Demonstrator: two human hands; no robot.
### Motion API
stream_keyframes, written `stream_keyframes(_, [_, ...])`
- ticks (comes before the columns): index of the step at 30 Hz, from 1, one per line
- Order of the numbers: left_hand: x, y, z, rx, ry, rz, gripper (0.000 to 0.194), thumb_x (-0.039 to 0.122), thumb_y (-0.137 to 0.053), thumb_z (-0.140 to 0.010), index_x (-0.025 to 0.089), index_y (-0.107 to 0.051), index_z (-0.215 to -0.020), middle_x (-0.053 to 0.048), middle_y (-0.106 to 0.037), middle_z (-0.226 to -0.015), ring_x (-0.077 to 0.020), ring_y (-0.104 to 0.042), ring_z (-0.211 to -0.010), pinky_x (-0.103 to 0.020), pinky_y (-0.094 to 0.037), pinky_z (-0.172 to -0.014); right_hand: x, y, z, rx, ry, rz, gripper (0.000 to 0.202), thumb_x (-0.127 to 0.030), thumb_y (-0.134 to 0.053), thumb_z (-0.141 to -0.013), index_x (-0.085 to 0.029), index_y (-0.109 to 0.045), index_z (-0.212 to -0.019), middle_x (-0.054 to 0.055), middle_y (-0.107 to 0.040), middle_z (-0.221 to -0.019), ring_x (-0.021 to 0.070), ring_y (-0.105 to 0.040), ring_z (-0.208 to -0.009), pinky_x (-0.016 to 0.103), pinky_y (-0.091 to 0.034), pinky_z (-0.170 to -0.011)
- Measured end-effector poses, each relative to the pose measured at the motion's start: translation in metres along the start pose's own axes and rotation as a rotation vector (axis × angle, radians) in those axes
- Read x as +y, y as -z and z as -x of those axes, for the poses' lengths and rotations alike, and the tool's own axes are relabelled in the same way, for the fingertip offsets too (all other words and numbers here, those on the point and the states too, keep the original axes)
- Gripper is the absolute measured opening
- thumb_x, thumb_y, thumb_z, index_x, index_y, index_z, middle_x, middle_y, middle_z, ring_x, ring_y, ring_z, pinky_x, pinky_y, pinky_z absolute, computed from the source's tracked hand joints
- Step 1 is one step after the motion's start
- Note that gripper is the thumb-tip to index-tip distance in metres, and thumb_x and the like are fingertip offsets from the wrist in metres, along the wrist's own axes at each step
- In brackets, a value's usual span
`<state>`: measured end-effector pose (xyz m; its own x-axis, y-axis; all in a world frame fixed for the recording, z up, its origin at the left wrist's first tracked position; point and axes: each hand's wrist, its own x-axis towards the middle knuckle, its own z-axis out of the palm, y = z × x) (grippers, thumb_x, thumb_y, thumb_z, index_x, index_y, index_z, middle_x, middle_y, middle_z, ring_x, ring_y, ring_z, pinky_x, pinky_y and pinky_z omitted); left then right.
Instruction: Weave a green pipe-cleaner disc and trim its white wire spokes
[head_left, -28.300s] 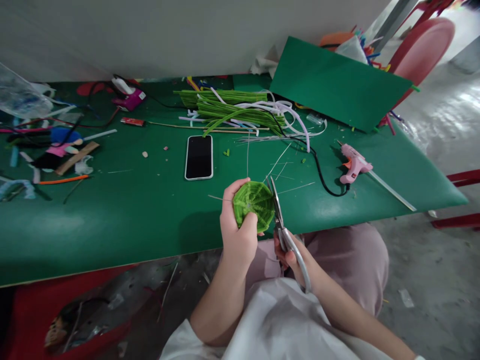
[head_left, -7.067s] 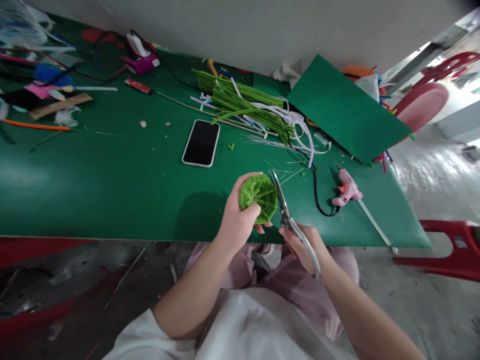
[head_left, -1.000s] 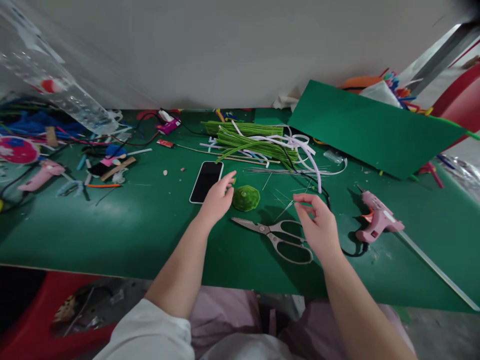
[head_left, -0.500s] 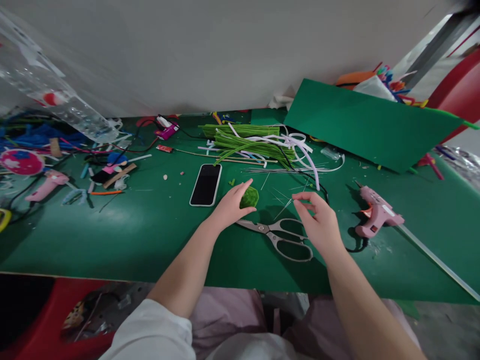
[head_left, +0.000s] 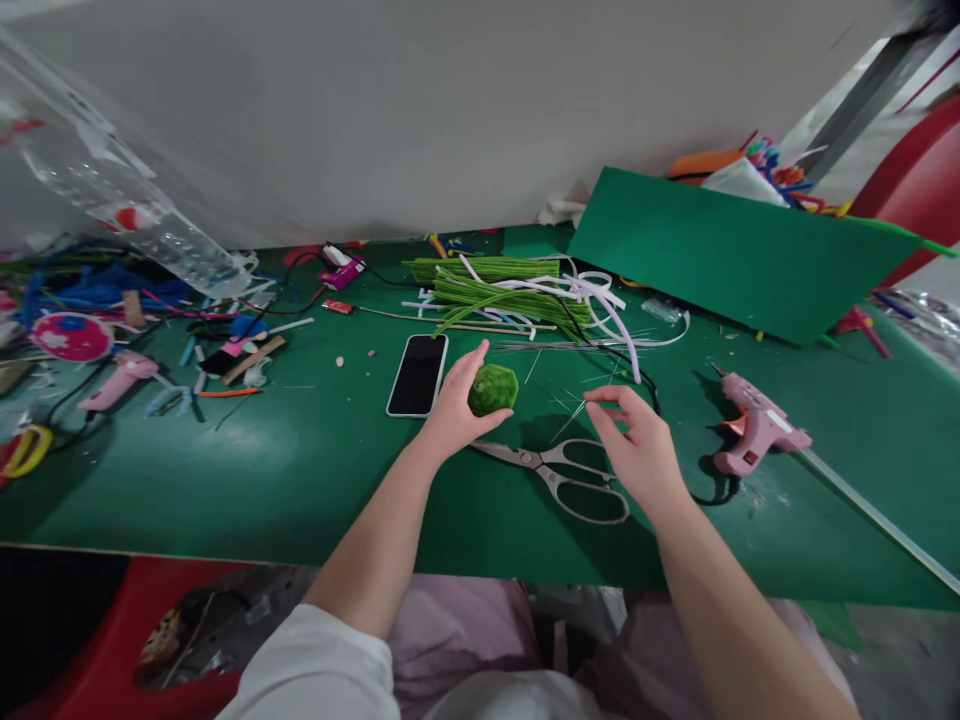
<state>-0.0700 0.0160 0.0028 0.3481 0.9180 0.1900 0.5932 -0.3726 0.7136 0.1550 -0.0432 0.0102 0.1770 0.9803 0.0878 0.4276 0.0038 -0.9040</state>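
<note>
My left hand [head_left: 454,410] curves around the left side of a round green fuzzy piece [head_left: 495,390], with thumb and fingers spread apart. The piece lies on the green table [head_left: 300,480]. To the right, the thumb and index finger of my right hand [head_left: 634,430] are pinched on the end of a thin wire [head_left: 568,421]. Open silver scissors [head_left: 531,459] rest just below the hands, their handles near my right wrist. Loose thin wires are scattered between the two hands.
A phone [head_left: 418,375] lies left of my left hand. Behind are green pipe cleaners [head_left: 502,290] and lilac strips. At right sit a pink glue gun [head_left: 757,425] and a green board [head_left: 720,245]. Craft scraps, another glue gun [head_left: 120,380] and a plastic bottle [head_left: 172,235] occupy the left.
My left fingers have shifted slightly left and back, showing more of the green piece. My right hand keeps its pinch in nearly the same place. The view has shifted slightly.
</note>
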Motion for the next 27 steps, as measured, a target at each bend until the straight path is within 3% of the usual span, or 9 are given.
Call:
stream_keyframes(3, [0.008,-0.003,0.005,0.051,-0.113,0.125,0.090,0.037,-0.064,-0.070,0.033,-0.005,-0.138,-0.008,-0.027,-0.141,-0.0268,-0.035,-0.123,-0.044,-0.033,-0.099,-0.004,-0.010,0.002,-0.059,-0.115,-0.370,0.023,-0.041,-0.052,-0.079,-0.024,-0.057,-0.093,0.004,-0.065,-0.090,0.0198,-0.060,-0.086,0.028,-0.047,-0.061])
stream_keyframes(7, [0.020,-0.014,0.012,-0.028,-0.217,0.197,0.093,0.036,-0.067,-0.067,0.031,-0.008,-0.139,-0.010,-0.029,-0.140,-0.0277,-0.035,-0.124,-0.043,-0.031,-0.101,-0.010,-0.031,0.011,-0.339,-0.423,-0.952,0.030,-0.045,-0.050,-0.080,-0.020,-0.059,-0.092,0.005,-0.067,-0.083,0.0184,-0.062,-0.081,0.032,-0.049,-0.070])
stream_keyframes(10, [0.029,-0.021,0.017,-0.139,-0.217,0.177,0.090,0.039,-0.068,-0.066,0.033,-0.014,-0.138,-0.008,-0.029,-0.141,-0.0290,-0.030,-0.127,-0.044,-0.027,-0.104,-0.011,-0.042,0.017,-0.448,-0.569,-1.115,0.024,-0.039,-0.055,-0.078,-0.020,-0.062,-0.091,0.005,-0.068,-0.090,0.0169,-0.062,-0.081,0.028,-0.049,-0.068])
stream_keyframes(14, [0.030,-0.023,0.017,-0.185,-0.154,0.270,0.091,0.041,-0.071,-0.061,0.032,-0.021,-0.137,-0.006,-0.027,-0.142,-0.0294,-0.025,-0.129,-0.042,-0.025,-0.105,-0.008,-0.044,0.017,-0.425,-0.726,-1.242,0.017,-0.029,-0.053,-0.079,-0.019,-0.064,-0.088,0.002,-0.068,-0.089,0.0132,-0.062,-0.079,0.023,-0.048,-0.068])
stream_keyframes(18, [0.025,-0.024,0.011,-0.107,0.062,0.530,0.067,0.040,-0.058,-0.075,0.026,-0.028,-0.134,-0.010,-0.046,-0.127,-0.0245,-0.043,-0.117,-0.038,-0.034,-0.098,-0.008,-0.040,0.014,-0.401,-0.678,-1.347,0.017,-0.027,-0.053,-0.080,-0.021,-0.064,-0.091,0.000,-0.068,-0.092,0.0120,-0.061,-0.083,0.024,-0.048,-0.073])
stream_keyframes(22, [0.024,-0.022,0.006,-0.176,0.327,0.853,0.060,0.036,-0.057,-0.077,0.023,-0.033,-0.130,-0.004,-0.062,-0.088,-0.0174,-0.060,-0.081,-0.033,-0.046,-0.076,-0.009,-0.039,0.014,-0.376,-0.564,-1.320,0.021,-0.028,-0.058,-0.078,-0.024,-0.062,-0.098,-0.001,-0.066,-0.102,0.0140,-0.060,-0.092,0.026,-0.048,-0.077])
stream_keyframes(27, [0.024,-0.018,0.007,-0.209,0.369,1.037,0.061,0.026,-0.067,-0.070,0.025,-0.040,-0.125,0.000,-0.063,-0.076,-0.0128,-0.060,-0.069,-0.026,-0.047,-0.067,-0.007,-0.038,0.012,-0.348,-0.568,-1.266,0.026,-0.039,-0.054,-0.080,-0.023,-0.063,-0.097,0.002,-0.065,-0.104,0.0155,-0.059,-0.096,0.029,-0.047,-0.084])
